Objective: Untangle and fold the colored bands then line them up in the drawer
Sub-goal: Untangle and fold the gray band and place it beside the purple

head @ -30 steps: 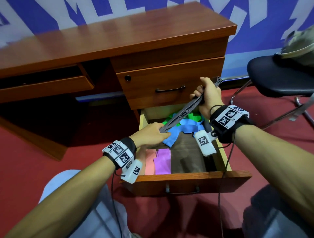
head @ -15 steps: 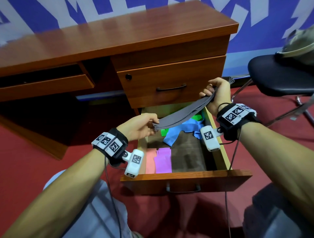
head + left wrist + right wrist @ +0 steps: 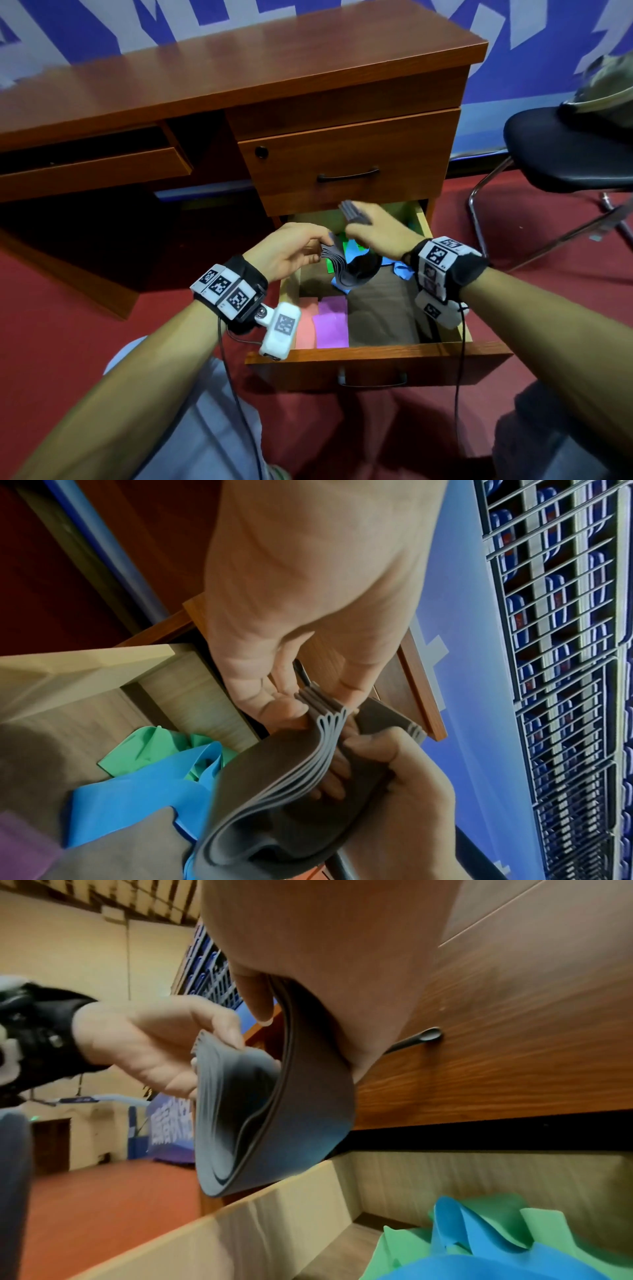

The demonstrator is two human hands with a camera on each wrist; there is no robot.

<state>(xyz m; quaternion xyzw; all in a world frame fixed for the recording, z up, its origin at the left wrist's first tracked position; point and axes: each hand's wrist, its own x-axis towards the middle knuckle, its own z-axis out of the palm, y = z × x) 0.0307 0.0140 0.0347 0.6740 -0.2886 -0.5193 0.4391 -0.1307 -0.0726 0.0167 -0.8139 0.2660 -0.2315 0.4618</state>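
Grey band (image 3: 356, 270) is doubled over above the drawer (image 3: 376, 356): your left hand (image 3: 291, 250) pinches one stacked end, your right hand (image 3: 376, 229) the other, bringing ends together so the fold stays even.

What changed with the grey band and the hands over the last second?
The right hand swung its end of the grey band in toward the left hand, so the band, stretched between them a second ago, now hangs doubled in a loop over the drawer. Both hands kept their grip. The pink and purple folded bands and the blue and green tangle stayed put.
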